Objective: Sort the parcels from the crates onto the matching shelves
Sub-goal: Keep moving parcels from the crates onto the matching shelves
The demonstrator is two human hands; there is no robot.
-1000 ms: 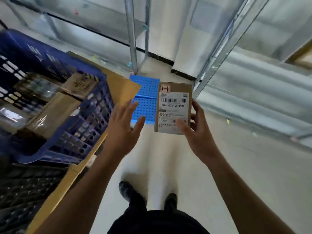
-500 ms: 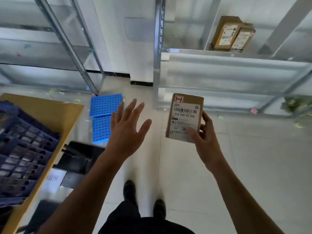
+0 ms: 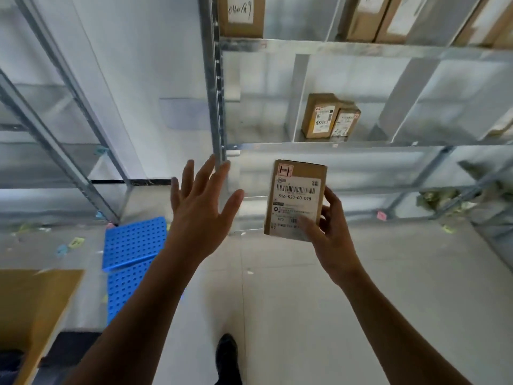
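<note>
My right hand (image 3: 331,234) grips a small brown cardboard parcel (image 3: 295,198) by its lower right corner, thumb across the white barcode label, which faces me. A red-marked sticker sits at the parcel's top left. My left hand (image 3: 202,207) is raised to the left of the parcel with fingers spread, holding nothing and not touching it. Ahead stands a metal shelf rack (image 3: 361,147); two brown parcels (image 3: 330,116) stand on its middle shelf, and several more parcels (image 3: 241,15) stand on the shelf above.
A second metal rack (image 3: 63,151) stands at the left. Blue perforated plastic panels (image 3: 133,245) lie on the floor below it. A yellow-brown table corner (image 3: 33,301) is at lower left. My shoe (image 3: 227,354) is on the pale tiled floor.
The view has swung up and away from the blue crate toward the shelf rack. Both hands rose with it; the right hand still holds the parcel, the left stays spread.
</note>
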